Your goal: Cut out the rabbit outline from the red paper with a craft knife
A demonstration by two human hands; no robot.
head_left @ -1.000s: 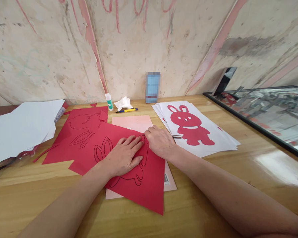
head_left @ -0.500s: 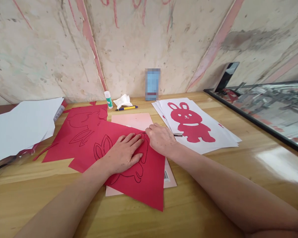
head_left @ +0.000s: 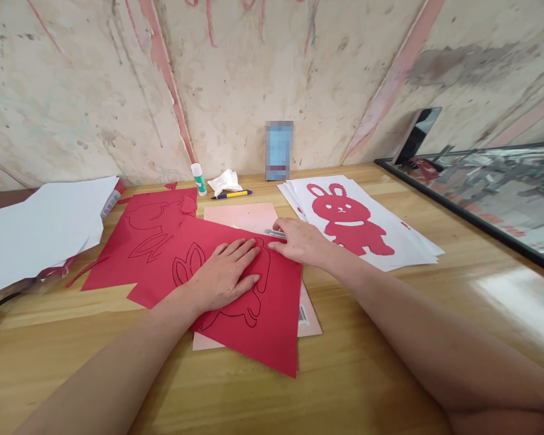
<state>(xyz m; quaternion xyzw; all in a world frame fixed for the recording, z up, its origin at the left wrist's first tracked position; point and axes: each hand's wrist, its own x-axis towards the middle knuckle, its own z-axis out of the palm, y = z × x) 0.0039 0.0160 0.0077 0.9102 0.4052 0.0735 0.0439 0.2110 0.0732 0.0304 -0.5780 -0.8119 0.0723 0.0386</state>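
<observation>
This is an indoor place for paper craft, in a plain and rather old room. The wall (head_left: 236, 90) is stained, with pink strips peeling and coloured scribbles on it. Against it stands a wooden table (head_left: 344, 380), which carries red paper (head_left: 276, 341) with drawn outlines, white sheets (head_left: 40, 229), a glue stick (head_left: 199, 179), a pen (head_left: 231, 194) and a slim metal tool (head_left: 275, 233). Whether it belongs to a home or a small workshop, I cannot tell surely, as the right side is blurred.
</observation>
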